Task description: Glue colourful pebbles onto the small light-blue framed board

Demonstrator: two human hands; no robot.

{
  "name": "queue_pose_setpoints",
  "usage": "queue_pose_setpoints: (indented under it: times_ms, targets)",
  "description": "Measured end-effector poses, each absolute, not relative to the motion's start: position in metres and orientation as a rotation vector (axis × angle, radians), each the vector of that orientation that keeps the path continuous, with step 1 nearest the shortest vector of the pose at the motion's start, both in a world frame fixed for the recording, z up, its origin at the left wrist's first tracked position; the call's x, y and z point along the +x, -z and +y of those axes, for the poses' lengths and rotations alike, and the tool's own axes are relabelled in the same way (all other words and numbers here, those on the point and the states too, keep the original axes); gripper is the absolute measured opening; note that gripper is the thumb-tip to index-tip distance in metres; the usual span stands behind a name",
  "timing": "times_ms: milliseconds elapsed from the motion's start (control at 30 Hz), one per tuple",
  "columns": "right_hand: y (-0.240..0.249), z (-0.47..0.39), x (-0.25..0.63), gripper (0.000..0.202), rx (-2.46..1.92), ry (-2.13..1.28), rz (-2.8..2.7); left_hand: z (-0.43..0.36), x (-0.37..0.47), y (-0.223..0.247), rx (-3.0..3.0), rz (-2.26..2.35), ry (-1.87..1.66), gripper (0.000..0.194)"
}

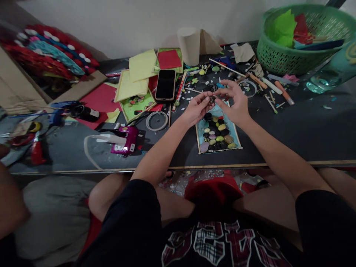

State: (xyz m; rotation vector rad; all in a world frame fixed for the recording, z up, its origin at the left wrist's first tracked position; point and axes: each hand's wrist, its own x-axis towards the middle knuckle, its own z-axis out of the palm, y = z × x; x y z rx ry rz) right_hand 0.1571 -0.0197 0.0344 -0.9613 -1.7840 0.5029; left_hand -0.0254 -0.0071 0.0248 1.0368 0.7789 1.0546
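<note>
Above the far end of a blue panel with a pale wooden frame (239,144), my two hands meet. My left hand (198,106) is closed in a pinch on a small dark piece (212,99), which looks like a pebble but is partly hidden by fingers. From the other side, my right hand (233,104) pinches at the same piece between thumb and index finger, its other fingers raised. Rows of black, yellow, green and lilac pebbles (219,138) cover the panel's near part. Both hands shade its far end.
Left of the panel are a phone (165,85), a clear tubing coil (157,121), a purple power socket (125,141) and a dark bottle (85,112). Behind stands a white cylinder (189,46). A green basket (300,55) and a glass (319,81) are right. Another person's arm (11,200) shows left.
</note>
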Motion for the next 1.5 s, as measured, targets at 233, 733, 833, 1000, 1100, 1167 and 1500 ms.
queue_pose_setpoints:
  times_ms: [233,733,833,1000,1100,1167,1500]
  targets:
    - [-0.040,-0.026,0.159,0.058,-1.113,-0.489,-1.812,0.002,-0.030,-0.010,1.440,0.811,-1.017,0.030]
    - [-0.031,-0.011,0.173,0.062,-1.176,-0.586,-1.734,0.002,-0.047,-0.022,2.302,0.769,-0.605,0.022]
    - [-0.030,-0.011,0.172,0.061,-1.168,-0.568,-1.761,0.002,-0.047,-0.021,2.313,0.773,-0.659,0.021]
    - [-0.029,-0.010,0.171,0.061,-1.200,-0.549,-1.763,0.003,-0.046,-0.016,2.310,0.819,-0.682,0.023]
    - [-0.029,-0.011,0.170,0.057,-1.146,-0.582,-1.786,0.005,-0.047,-0.016,2.264,0.839,-0.695,0.023]
    - [-0.029,-0.012,0.168,0.051,-1.115,-0.617,-1.829,0.005,-0.049,-0.018,2.231,0.817,-0.694,0.025]
    - [-0.023,-0.003,0.175,0.058,-1.178,-0.736,-1.870,0.000,-0.055,-0.027,2.151,0.831,-0.700,0.031]
